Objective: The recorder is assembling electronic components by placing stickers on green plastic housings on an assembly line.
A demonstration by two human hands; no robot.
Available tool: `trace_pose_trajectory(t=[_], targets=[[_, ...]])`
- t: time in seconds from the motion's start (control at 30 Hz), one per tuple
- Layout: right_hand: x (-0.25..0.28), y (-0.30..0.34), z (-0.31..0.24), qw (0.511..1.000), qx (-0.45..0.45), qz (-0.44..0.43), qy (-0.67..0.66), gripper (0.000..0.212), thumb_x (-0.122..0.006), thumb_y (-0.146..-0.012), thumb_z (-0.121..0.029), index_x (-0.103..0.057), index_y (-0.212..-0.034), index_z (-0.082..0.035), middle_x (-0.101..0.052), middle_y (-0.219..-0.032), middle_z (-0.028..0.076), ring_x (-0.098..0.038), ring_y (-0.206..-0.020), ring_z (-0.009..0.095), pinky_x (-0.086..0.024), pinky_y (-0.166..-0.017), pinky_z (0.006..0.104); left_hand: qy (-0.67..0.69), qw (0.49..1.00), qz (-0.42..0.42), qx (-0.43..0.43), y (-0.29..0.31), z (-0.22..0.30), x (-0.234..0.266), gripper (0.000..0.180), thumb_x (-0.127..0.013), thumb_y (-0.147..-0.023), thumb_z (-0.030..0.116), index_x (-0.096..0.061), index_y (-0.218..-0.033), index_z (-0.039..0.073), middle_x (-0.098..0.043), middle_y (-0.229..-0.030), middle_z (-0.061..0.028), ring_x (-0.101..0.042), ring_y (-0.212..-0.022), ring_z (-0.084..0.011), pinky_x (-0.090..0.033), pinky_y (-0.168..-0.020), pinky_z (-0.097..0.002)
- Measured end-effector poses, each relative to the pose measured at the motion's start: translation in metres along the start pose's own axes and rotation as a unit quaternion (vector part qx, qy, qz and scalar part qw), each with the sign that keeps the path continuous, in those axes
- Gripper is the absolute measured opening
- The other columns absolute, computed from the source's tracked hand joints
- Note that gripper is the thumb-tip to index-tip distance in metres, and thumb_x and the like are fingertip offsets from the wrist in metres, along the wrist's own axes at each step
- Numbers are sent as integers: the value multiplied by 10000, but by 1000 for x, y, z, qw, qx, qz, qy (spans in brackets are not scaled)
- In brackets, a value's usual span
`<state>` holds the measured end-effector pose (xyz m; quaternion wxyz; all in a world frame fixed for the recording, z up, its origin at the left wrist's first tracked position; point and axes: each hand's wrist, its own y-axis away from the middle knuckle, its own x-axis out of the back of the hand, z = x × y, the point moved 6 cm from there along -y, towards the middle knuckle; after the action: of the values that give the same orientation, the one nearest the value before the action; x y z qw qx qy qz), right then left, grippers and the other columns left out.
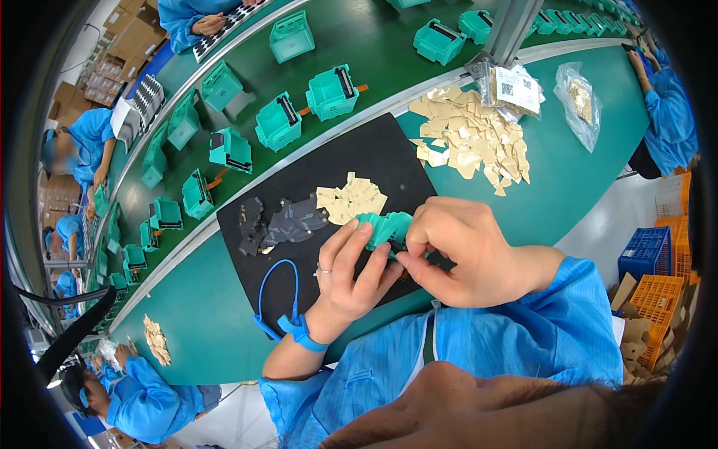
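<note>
A teal plastic housing (383,227) with a dark part at its side is held up over a black mat (314,162). The fingers of my left hand (353,271) wrap round its near left side; a blue wrist strap (303,333) with a coiled cord is on that wrist. At the housing's right edge my right hand (467,251) is closed, thumb and forefinger pinched together. Whatever lies between those fingertips is hidden. Just beyond the housing are a small pile of cream-coloured pieces (353,198) and a heap of dark grey flat pieces (292,222).
A larger heap of cream pieces (479,138) lies at the right, with clear plastic bags (577,105) behind. Teal housings (333,93) line the green conveyor (258,90) beyond a metal rail. A metal post (516,30) rises at the back. Co-workers in blue sit around; crates (658,307) stand right.
</note>
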<state>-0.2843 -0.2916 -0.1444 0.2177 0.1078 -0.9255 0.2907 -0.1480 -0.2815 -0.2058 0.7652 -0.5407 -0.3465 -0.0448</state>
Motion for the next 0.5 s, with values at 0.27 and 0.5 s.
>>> trace_pose_trajectory(t=[0.27, 0.5], targets=[[0, 4, 20, 992, -109, -25, -50, 184, -679, -718, -2, -503, -740, -52, -500, -661, 18, -460, -490, 80, -339, -430, 228, 58, 997, 43, 11, 3, -1, 4, 611, -823, -594, 147, -462, -1081, 72, -536, -1096, -164, -562, -988, -348, -531, -738, -366], [-1, 6, 24, 989, -130, -28, -61, 193, -686, -725, -7, -499, -743, -53, -490, -653, -1, -436, -483, 49, -311, -420, 216, 92, 994, 53, 24, 4, -2, 3, 635, -836, -584, 166, -453, -1084, 84, -538, -1103, -158, -578, -965, -340, -535, -737, -366]])
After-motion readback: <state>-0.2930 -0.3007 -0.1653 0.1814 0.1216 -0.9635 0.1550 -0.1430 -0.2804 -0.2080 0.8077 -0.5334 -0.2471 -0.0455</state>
